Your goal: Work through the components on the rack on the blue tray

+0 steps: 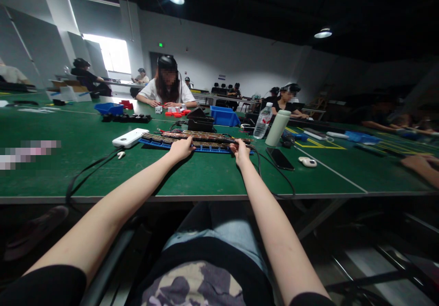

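A long blue rack lies across the green table in front of me, with a bundle of thin dark and coppery strands stretched along it. My left hand rests at the rack's middle-left, its fingers closed at the strands; what they hold is too small to make out. Near the right end, my right hand has thumb and fingers pinched around a dark cable-like piece. A white device touches or nearly touches the rack's left end.
Right of the rack stand a water bottle and a green flask, with a phone and an earbud case nearer. Blue bins sit behind. Black cables cross the table. A person sits opposite.
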`<state>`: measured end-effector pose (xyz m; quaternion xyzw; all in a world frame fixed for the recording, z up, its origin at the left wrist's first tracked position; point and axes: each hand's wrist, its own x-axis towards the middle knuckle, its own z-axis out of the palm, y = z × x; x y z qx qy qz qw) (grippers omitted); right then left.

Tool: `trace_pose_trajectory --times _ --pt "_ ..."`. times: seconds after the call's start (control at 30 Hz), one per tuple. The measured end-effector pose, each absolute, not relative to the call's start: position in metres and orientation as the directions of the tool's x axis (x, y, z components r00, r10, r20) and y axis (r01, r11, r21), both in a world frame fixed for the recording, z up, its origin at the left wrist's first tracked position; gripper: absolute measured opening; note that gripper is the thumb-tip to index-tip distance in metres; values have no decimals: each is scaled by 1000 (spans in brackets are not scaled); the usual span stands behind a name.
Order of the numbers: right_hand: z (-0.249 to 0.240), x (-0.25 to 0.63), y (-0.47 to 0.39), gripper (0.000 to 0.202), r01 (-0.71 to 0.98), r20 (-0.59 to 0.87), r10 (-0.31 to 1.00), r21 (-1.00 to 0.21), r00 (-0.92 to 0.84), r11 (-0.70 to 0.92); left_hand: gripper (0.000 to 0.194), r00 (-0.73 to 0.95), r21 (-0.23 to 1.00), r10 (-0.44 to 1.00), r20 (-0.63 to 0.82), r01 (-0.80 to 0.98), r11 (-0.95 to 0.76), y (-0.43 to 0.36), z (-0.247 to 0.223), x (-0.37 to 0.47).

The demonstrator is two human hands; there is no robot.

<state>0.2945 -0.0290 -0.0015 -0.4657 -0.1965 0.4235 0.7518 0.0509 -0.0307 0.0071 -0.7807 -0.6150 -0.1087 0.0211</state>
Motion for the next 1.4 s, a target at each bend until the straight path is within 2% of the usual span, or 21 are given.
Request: trace_pose_trajectory --times 0.1,0.33,1.4 --pt "1 296 -27 24 -503 -140 787 -831 601 236 39 213 101 959 189 967 -235 -31 8 51" --pt "1 295 -28 19 -499 -179 724 -829 666 254 40 214 84 958 190 969 -233 -30 7 51" --pt "0 293 -30 21 -418 -121 727 -876 675 242 41 218 87 956 196 967 -238 -27 4 50"
